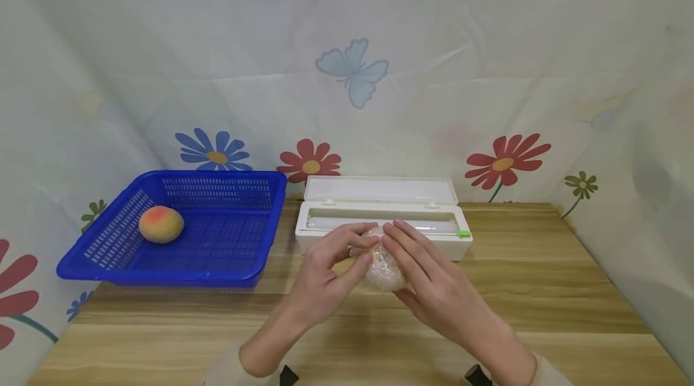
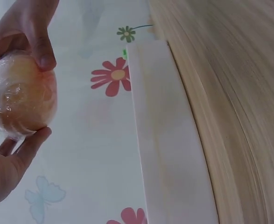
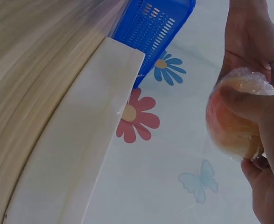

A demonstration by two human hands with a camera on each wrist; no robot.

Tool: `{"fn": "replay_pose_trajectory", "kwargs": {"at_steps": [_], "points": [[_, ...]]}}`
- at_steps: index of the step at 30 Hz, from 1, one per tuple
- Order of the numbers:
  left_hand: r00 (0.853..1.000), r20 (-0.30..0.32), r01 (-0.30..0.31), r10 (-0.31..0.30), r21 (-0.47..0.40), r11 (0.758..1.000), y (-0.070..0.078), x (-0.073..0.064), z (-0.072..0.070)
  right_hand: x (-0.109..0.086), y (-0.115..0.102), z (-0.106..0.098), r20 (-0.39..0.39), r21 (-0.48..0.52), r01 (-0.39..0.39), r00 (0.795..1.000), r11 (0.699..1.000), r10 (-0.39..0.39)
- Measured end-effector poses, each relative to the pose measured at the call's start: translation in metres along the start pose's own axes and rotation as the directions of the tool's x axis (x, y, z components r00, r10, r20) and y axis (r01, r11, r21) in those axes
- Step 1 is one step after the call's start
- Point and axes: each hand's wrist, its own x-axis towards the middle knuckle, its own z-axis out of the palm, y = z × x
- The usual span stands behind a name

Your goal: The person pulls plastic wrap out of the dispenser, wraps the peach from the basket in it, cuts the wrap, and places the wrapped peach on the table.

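A peach (image 1: 386,270) wrapped in shiny clear cling film is held between both hands, raised in front of the white box. The left hand (image 1: 325,280) grips it from the left, thumb and fingers at the upper side of the film. From the right, the right hand (image 1: 441,286) lays its fingers over the top. In the right wrist view, the right thumb (image 3: 249,103) presses across the wrapped peach (image 3: 232,128). The left wrist view shows crinkled film around the fruit (image 2: 27,95), its reddish skin showing through.
Behind the hands stands a white cling film dispenser (image 1: 314,241), lid (image 1: 379,189) raised, with a green slider (image 1: 463,233) at its right end. At left, a blue plastic basket (image 1: 217,280) contains an unwrapped peach (image 1: 161,224). A flowered cloth backs the wooden table (image 1: 542,289).
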Motion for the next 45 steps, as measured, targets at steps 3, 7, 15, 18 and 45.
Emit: {"fn": "replay_pose_trajectory", "kwargs": {"at_steps": [3,7,15,18,45], "points": [[1.000,-0.026,0.010,-0.010,0.029,1.000,0.000,-0.001,-0.001,0.001,0.001,-0.001,-0.001,0.095,-0.007,1.000,0.995,0.007],[0.999,-0.039,0.022,-0.020,0.031,0.999,0.000,-0.001,-0.001,0.003,0.002,-0.002,-0.036,0.234,-0.016,0.999,0.972,0.025],[0.998,-0.030,0.052,-0.053,-0.033,0.998,0.003,-0.001,-0.002,0.004,0.002,-0.001,-0.093,0.350,-0.068,0.990,0.934,0.107],[0.998,-0.026,0.055,-0.056,-0.048,0.997,0.004,-0.001,-0.002,0.005,0.001,-0.001,-0.116,0.347,-0.049,0.989,0.937,0.095],[0.947,-0.033,-0.300,0.318,0.256,0.919,0.007,0.006,-0.003,0.011,-0.005,-0.002,-0.318,0.234,-0.142,0.924,0.962,0.214]]}}
